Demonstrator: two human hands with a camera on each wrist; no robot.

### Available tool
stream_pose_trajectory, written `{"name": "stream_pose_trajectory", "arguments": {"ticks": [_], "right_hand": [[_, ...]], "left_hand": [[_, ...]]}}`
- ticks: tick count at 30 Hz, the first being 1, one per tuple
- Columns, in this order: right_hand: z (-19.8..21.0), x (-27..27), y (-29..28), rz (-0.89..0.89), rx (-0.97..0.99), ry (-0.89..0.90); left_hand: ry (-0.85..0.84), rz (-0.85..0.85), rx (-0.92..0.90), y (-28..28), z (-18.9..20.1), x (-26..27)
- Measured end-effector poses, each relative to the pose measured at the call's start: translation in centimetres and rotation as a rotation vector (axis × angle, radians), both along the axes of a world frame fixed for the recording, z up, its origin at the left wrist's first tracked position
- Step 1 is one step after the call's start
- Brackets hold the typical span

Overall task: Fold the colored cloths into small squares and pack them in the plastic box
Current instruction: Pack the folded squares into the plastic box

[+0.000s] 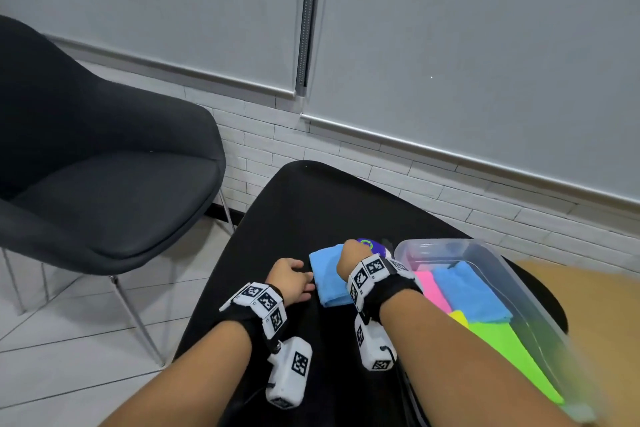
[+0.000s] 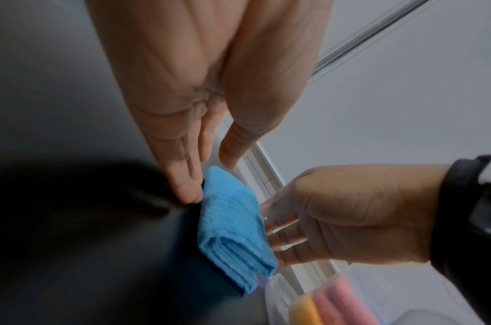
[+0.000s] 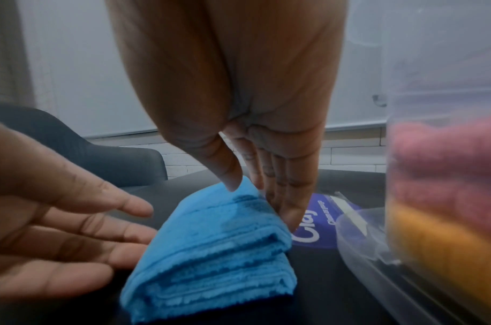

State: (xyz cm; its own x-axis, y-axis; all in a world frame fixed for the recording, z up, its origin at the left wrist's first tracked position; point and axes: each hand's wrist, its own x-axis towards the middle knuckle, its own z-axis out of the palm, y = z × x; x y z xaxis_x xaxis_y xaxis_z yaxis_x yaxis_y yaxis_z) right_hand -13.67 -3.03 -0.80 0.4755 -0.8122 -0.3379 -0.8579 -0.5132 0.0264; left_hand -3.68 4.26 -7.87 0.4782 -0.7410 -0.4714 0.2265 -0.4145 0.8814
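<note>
A blue cloth (image 1: 325, 277) (image 2: 233, 220) (image 3: 216, 252), folded into a thick small square, lies on the black table (image 1: 311, 211). My left hand (image 1: 294, 279) (image 2: 188, 176) (image 3: 71, 230) has straight fingers whose tips touch the cloth's left edge. My right hand (image 1: 349, 256) (image 3: 260, 202) (image 2: 336, 215) pinches the cloth's far right corner, thumb on top and fingers down along its right side. The clear plastic box (image 1: 502, 260) (image 3: 433, 88) stands just right of the cloth. It holds folded pink (image 1: 429, 288), blue (image 1: 467, 291), yellow (image 1: 459, 317) and green (image 1: 509, 350) cloths.
A purple packet printed "Clay" (image 3: 311, 222) (image 1: 372, 246) lies on the table behind the cloth, against the box's corner. A dark chair (image 1: 104, 166) stands off the table's left side. A white brick wall runs behind the table.
</note>
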Motion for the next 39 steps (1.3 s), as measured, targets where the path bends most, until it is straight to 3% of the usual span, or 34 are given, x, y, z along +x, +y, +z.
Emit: {"name": "stream_pose_trajectory", "arguments": {"ticks": [3, 7, 14, 19, 23, 31, 39], "right_hand": [[-0.9, 0.1, -0.6, -0.021, 0.008, 0.000], [-1.1, 0.7, -0.6, -0.095, 0.125, -0.144], [-0.6, 1.9, 0.9, -0.253, 0.251, -0.335], [1.8, 3.2, 2.5, -0.218, 0.288, -0.469], [5.9, 2.4, 2.8, -0.122, 0.313, -0.551], [13.6, -8.6, 1.1, -0.069, 0.327, -0.651], [13.4, -20.4, -1.5, -0.197, 0.202, -0.525]], "left_hand": [[0.076, 0.036, -0.009, -1.1, -0.7, 0.2], [0.116, 0.061, -0.018, -1.5, -1.6, 0.9], [-0.054, 0.033, 0.027, 0.2, -1.3, 2.7], [-0.129, 0.074, -0.042, 2.6, 2.8, 3.3], [-0.173, 0.094, -0.159, 4.1, 7.3, 2.0], [-0.168, -0.065, -0.353, 3.3, 13.5, -6.4], [-0.452, -0.351, -0.322, 0.1, 13.3, -15.5]]}}
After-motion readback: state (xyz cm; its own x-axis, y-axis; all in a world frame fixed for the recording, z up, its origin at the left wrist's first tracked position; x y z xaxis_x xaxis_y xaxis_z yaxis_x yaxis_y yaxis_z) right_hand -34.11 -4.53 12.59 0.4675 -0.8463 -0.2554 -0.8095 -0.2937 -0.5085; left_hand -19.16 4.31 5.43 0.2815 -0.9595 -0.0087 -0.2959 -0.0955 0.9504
